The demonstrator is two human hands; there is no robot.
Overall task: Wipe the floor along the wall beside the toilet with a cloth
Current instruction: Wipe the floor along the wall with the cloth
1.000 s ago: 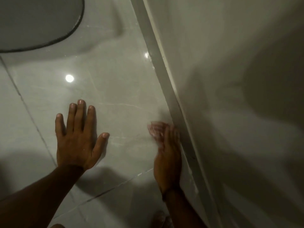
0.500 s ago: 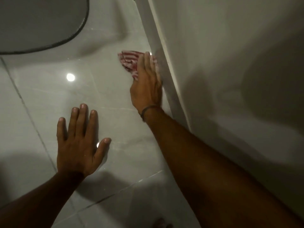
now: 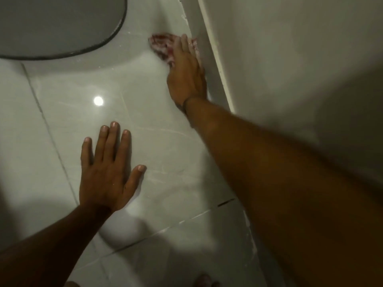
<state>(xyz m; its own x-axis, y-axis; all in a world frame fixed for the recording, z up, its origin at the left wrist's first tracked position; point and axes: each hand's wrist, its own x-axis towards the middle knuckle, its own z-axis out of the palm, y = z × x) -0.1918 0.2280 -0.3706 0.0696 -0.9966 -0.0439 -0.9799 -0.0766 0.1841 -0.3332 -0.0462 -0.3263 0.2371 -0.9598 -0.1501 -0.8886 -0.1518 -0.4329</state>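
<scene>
A red-and-white striped cloth (image 3: 161,45) lies on the glossy grey floor tiles (image 3: 145,112) against the skirting of the wall (image 3: 290,59). My right hand (image 3: 186,73) presses flat on the cloth, fingers pointing away from me, its edge touching the skirting; most of the cloth is hidden under the fingers. A thin band circles that wrist. My left hand (image 3: 109,168) rests flat on the tile nearer me, fingers spread, holding nothing. The toilet (image 3: 56,25) fills the upper left corner.
The pale skirting strip (image 3: 215,59) runs diagonally from top centre to lower right. Grout lines (image 3: 47,125) cross the tiles. A ceiling light reflects as a bright spot (image 3: 98,100). Toes (image 3: 204,279) show at the bottom edge.
My right hand has slid the cloth from near me forward along the skirting, toward the gap beside the toilet, with the arm stretched out. My left hand stays planted.
</scene>
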